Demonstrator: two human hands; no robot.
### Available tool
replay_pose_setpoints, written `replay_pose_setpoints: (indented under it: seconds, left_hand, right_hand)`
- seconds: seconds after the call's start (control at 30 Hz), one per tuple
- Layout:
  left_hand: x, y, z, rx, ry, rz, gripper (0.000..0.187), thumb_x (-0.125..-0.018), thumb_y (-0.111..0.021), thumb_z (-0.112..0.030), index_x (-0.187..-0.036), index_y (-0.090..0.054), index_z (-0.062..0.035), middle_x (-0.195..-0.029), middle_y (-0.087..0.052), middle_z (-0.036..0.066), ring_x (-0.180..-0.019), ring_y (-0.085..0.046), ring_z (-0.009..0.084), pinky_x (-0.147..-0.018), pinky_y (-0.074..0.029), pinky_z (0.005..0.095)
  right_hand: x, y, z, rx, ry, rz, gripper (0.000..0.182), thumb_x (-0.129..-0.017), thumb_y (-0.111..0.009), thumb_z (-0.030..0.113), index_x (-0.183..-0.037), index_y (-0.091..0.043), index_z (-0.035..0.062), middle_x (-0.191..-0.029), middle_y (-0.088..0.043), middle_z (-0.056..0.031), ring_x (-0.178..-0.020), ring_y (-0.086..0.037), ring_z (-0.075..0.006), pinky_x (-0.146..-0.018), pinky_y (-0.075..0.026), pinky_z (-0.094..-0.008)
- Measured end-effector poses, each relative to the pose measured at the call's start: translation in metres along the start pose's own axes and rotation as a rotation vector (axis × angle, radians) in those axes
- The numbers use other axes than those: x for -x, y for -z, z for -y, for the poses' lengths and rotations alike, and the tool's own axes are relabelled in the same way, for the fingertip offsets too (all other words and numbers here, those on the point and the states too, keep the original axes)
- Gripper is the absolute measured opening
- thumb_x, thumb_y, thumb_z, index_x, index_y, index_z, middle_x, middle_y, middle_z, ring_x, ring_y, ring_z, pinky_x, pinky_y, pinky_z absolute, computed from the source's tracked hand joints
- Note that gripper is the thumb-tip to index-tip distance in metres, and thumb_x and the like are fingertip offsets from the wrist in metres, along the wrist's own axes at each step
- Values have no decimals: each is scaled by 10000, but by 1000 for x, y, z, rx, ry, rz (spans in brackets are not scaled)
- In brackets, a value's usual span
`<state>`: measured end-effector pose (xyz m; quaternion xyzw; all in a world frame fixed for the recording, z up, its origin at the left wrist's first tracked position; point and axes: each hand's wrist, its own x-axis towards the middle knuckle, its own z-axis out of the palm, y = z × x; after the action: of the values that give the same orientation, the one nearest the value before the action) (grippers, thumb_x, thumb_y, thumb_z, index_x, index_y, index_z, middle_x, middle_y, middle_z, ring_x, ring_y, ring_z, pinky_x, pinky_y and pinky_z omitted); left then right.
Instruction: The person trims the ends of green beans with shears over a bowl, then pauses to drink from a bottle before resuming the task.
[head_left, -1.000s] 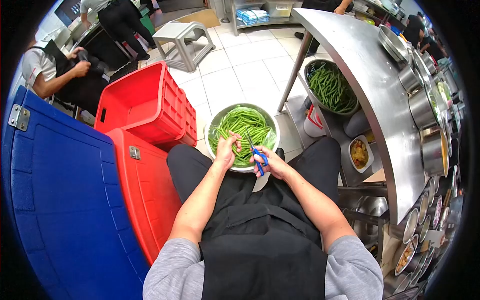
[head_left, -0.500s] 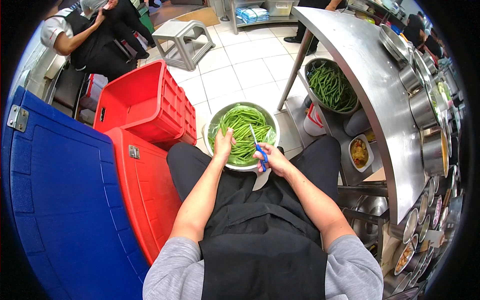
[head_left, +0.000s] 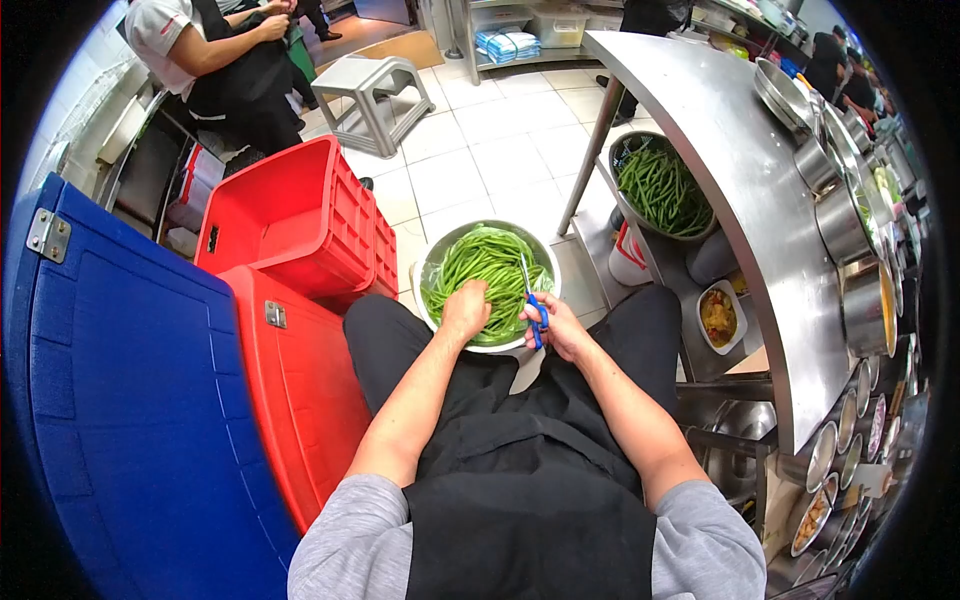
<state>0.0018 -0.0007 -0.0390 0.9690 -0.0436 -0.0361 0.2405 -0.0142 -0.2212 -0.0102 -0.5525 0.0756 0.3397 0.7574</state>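
A metal bowl (head_left: 553,312) between my knees holds a heap of long green beans (head_left: 488,258), with clear plastic showing around the heap's edge. My left hand (head_left: 467,311) is down at the near side of the heap, fingers curled in among the beans; their tips are partly hidden. At the bowl's right rim, my right hand (head_left: 560,328) grips scissors (head_left: 538,312) by their blue handles. The blades point up and away over the beans, and appear close together.
Red crates (head_left: 290,215) and a blue cooler lid (head_left: 140,370) stand on my left. A steel table (head_left: 720,150) curves along my right, with a basket of green beans (head_left: 662,190) on its lower shelf. Beyond are a grey stool (head_left: 372,100) and a person (head_left: 225,60).
My left hand has lowered toward the near side of the beans, fingers now curled down. The scissors have shifted slightly right in my right hand. The person at upper left has moved.
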Motion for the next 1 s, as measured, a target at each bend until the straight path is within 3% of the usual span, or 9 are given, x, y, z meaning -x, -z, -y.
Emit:
replay_pose_setpoints:
  seconds: [0.1,0.37,0.8,1.0]
  left_hand:
    - [0,13,-7,68,97,-73,289,-792,-655,-114,-1071,-614,-54,-1043,-663,212,-957,-655,374,-832,-518,474]
    - [9,20,4,209,3,-264,308,-776,-672,-124,-1079,-679,-67,-1054,-694,130,-979,-658,322,-855,-521,412]
    - [20,28,-4,249,-63,-210,271,-795,-686,-161,-1047,-689,-61,-1028,-695,134,-974,-660,318,-852,-520,397]
    - [14,18,7,268,-32,-193,277,-848,-666,-183,-1077,-674,-27,-1036,-683,182,-982,-654,353,-863,-514,404]
  right_hand:
    - [1,1,0,5,6,13,591,-889,-713,308,-1350,-430,68,-1026,-606,-60,-699,-621,-154,-576,-570,-301]
    - [5,-3,4,10,-6,80,537,-909,-681,302,-1336,-437,88,-1026,-603,-62,-701,-625,-164,-590,-562,-310]
    - [3,-7,-1,41,-37,141,571,-890,-719,238,-1359,-429,88,-1024,-629,-67,-668,-632,-150,-550,-562,-286]
    - [1,-7,-5,80,-15,141,564,-896,-714,223,-1362,-428,83,-1018,-628,-60,-667,-634,-143,-538,-557,-274]
